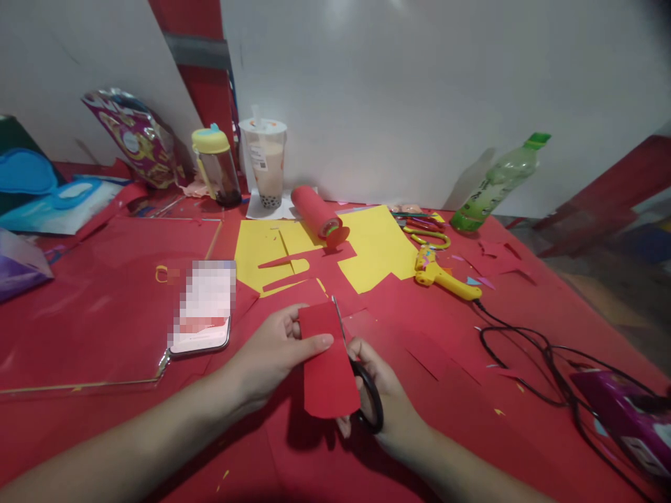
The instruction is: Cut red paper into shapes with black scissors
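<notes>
My left hand point(286, 344) pinches a piece of red paper point(329, 377), thumb on top and fingers mostly hidden beneath. The paper is roughly rectangular with a curved near edge. In my right hand point(391, 391) is a pair of scissors point(373, 398) with black handles, its blades lying along the paper's right edge. Part of the scissors is hidden under the paper. Beyond my hands, yellow paper sheets point(377, 241) lie under a red paper cutout point(319, 269) and a rolled red paper tube point(315, 212).
A phone point(202, 342) lies left of my hands. Rightward are a yellow glue gun point(445, 276), its black cord point(548, 349), and a purple device point(623, 412). A bubble tea cup point(267, 164), a yellow-lidded bottle point(217, 168) and a green bottle point(495, 188) stand near the white wall.
</notes>
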{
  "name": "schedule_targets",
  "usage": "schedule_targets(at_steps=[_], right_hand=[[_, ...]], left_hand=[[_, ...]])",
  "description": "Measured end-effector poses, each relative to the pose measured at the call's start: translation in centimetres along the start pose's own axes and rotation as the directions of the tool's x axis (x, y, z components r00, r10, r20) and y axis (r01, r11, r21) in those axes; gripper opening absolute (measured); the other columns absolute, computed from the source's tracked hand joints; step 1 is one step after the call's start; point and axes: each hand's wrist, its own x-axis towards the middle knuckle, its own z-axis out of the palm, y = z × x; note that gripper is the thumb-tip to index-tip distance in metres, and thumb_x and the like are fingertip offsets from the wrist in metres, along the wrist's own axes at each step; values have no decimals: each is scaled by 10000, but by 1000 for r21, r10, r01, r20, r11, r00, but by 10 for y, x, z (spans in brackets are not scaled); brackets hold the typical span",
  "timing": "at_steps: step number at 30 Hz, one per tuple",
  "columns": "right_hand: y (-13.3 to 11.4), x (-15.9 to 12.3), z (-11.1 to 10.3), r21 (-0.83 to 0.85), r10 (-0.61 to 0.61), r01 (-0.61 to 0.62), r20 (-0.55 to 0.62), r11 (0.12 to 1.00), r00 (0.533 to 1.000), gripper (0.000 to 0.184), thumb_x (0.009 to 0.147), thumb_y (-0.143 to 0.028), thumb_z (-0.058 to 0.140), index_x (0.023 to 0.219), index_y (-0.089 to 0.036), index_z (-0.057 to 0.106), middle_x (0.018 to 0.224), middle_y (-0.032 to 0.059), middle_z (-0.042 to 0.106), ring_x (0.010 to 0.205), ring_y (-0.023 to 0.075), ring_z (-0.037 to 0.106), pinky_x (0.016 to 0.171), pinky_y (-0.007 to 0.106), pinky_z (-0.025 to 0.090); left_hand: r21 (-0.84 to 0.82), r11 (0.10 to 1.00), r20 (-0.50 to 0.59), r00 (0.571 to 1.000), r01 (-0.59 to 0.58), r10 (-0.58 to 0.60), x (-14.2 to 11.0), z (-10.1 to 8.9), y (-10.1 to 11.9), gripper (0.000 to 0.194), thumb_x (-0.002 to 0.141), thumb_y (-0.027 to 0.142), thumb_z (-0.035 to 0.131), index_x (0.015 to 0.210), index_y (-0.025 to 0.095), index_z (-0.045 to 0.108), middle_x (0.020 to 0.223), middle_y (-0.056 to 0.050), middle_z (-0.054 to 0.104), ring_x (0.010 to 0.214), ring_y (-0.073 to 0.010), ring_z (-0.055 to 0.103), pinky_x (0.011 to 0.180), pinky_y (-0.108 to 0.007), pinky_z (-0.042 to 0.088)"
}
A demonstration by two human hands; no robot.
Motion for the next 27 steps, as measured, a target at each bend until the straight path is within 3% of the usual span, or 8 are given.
schedule_targets(at_steps=[5, 8, 14, 18, 22, 27], right_hand=[[-5, 3, 0, -8, -49, 49, -67, 999, 997, 453, 703, -604, 581, 742, -234, 323, 483, -80, 497, 352, 77, 442, 380, 193, 364], [-6, 5, -1, 23, -95, 98, -126, 995, 988, 433, 713, -598, 577, 764, -234, 349, 534, -69, 491, 414, 91, 463, 426, 212, 391], [-2, 8, -5, 39, -249, 263, -210, 964, 945, 369, 725, -517, 620, 811, -229, 406, 647, -37, 504, 583, 119, 491, 579, 255, 421], [-5, 11, -8, -51, -182, 175, -323, 983, 929, 324, 686, -331, 690, 793, -223, 403, 648, -57, 488, 547, 94, 460, 531, 227, 391], [-9, 12, -8, -87, -164, 142, -375, 986, 912, 339, 629, -248, 698, 780, -225, 395, 709, -47, 507, 589, 96, 495, 563, 227, 419], [-11, 12, -6, -152, -152, 99, -393, 983, 907, 368, 590, -192, 692, 765, -230, 370, 727, -49, 521, 557, 85, 488, 528, 214, 403]], left_hand=[[2, 1000, -6, 1000, 13, -13, 1, -2, 0, 342, 630, 197, 743, 911, 121, 564, 814, -82, 685, 759, -214, 652, 692, -322, 497], [36, 999, -14, 1000, 15, -14, 2, -2, 2, 377, 614, 201, 747, 919, 134, 537, 781, -56, 672, 695, -188, 643, 652, -303, 492], [339, 940, 0, 999, 36, -38, 2, -6, 5, 365, 654, 204, 686, 949, 185, 471, 563, 84, 500, 520, -102, 524, 506, -210, 407], [493, 870, 45, 998, 19, -47, -2, -5, 5, 362, 683, 204, 636, 983, 207, 433, 518, 124, 377, 449, -75, 425, 438, -171, 324], [536, 844, 107, 991, 9, -79, -5, -2, 3, 356, 725, 194, 569, 1034, 219, 394, 622, 72, 509, 559, -110, 524, 507, -191, 374], [762, 640, 92, 995, -102, 49, -6, -3, 1, 374, 726, 221, 579, 1082, 217, 465, 540, 99, 367, 501, -104, 411, 472, -189, 285]])
